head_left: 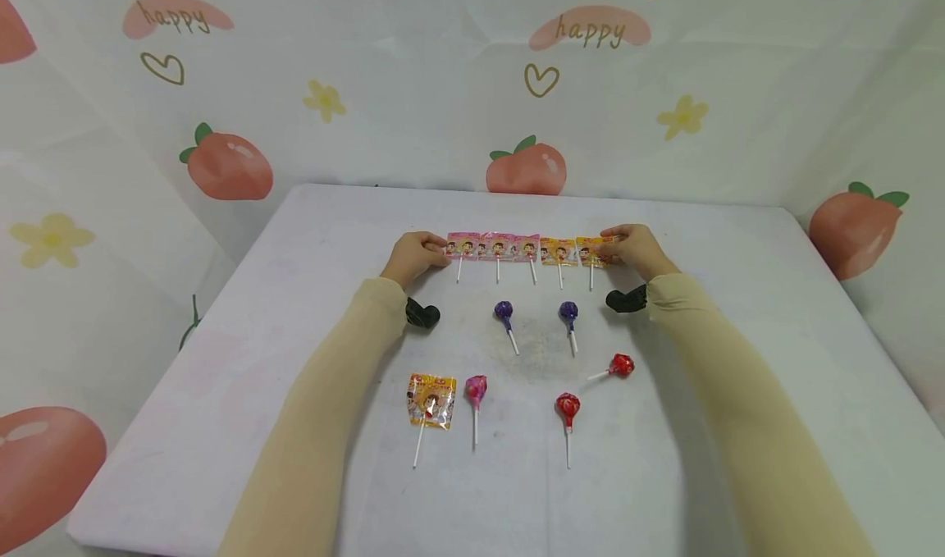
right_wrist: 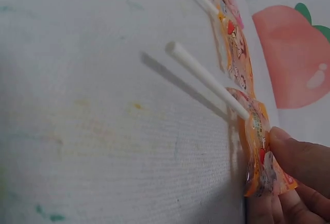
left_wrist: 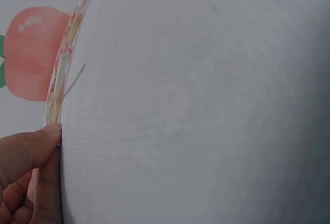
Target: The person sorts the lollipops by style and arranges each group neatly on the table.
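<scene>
Flat-wrapped lollipops form a row across the far part of the table, with their white sticks toward me. My left hand (head_left: 415,255) pinches the outer edge of the pink-wrapped lollipop (head_left: 463,247) at the row's left end, thumb on top in the left wrist view. At the right end, my right hand (head_left: 636,249) holds the side of an orange-wrapped lollipop (right_wrist: 258,147) between thumb and fingers. Between them lie two more pink-wrapped lollipops (head_left: 498,247) and another orange-wrapped lollipop (head_left: 559,252), their wrappers close side by side.
Nearer me lie two purple ball lollipops (head_left: 504,310), two red ball lollipops (head_left: 568,408), a pink ball lollipop (head_left: 476,389) and a separate orange-wrapped lollipop (head_left: 431,401). The white table (head_left: 266,393) meets a peach-patterned cloth (head_left: 413,106) behind it.
</scene>
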Demonstrator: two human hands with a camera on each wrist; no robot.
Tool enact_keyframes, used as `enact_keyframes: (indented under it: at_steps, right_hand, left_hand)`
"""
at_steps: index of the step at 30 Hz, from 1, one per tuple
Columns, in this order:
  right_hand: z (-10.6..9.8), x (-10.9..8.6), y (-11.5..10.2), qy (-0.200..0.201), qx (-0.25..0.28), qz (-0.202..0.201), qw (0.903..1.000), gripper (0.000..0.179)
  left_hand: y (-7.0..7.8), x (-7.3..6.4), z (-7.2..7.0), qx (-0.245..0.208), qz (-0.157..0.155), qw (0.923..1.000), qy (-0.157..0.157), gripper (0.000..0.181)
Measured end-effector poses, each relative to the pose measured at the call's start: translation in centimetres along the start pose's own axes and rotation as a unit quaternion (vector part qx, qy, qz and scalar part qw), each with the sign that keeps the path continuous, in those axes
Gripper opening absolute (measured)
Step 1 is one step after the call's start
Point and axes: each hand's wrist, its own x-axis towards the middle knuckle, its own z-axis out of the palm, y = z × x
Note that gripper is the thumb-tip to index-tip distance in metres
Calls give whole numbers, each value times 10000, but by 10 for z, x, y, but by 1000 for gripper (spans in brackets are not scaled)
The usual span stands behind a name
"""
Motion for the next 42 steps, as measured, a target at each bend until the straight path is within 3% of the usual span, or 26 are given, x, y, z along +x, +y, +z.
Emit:
enact_keyframes:
  at_steps: [16, 42]
  right_hand:
    - [2, 1, -3, 315, -704, -37, 9970, 52]
    - [1, 3, -2, 136, -819, 152, 9964, 52]
  left_hand:
    - [1, 0, 0, -85, -82, 9999, -7, 36]
    - [0, -3, -2, -54, 67, 9999, -56, 35]
